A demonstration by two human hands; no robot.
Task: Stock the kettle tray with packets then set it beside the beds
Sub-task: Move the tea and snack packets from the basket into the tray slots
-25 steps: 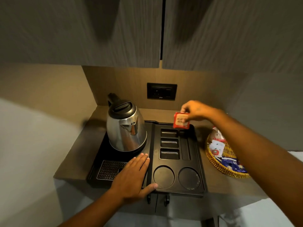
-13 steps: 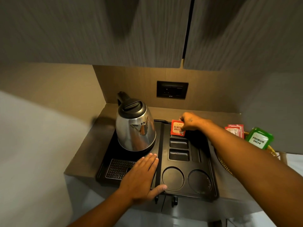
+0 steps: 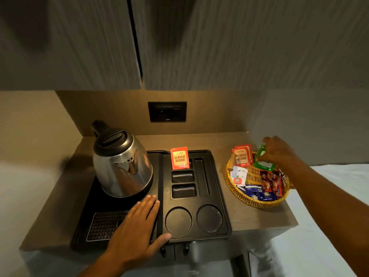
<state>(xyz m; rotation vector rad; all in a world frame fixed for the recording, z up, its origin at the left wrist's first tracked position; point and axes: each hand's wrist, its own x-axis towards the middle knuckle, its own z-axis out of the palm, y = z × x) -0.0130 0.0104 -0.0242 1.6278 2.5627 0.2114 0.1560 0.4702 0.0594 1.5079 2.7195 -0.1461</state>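
Standing packet: 1 red packet (image 3: 180, 158) marked CLASSIC ASSAM stands upright in the rear small slot of the kettle tray (image 3: 217, 196), long axis vertical, printed face toward the camera.
Tray: black, on the brown worktop (image 3: 249, 218), long side running left to right; 2 round cup hollows at the front, 2 small slots bare.
Kettle: steel kettle (image 3: 121, 164) on the left part of the tray, black lid.
Left hand: left hand (image 3: 137, 226) lies flat on the tray front, fingers (image 3: 148, 204) spread apart.
Right hand: right hand (image 3: 277, 150) over the wicker basket (image 3: 231, 180), fingers clamped on a green packet (image 3: 263, 159).
Basket: right of the tray, holds red, white, blue packets.
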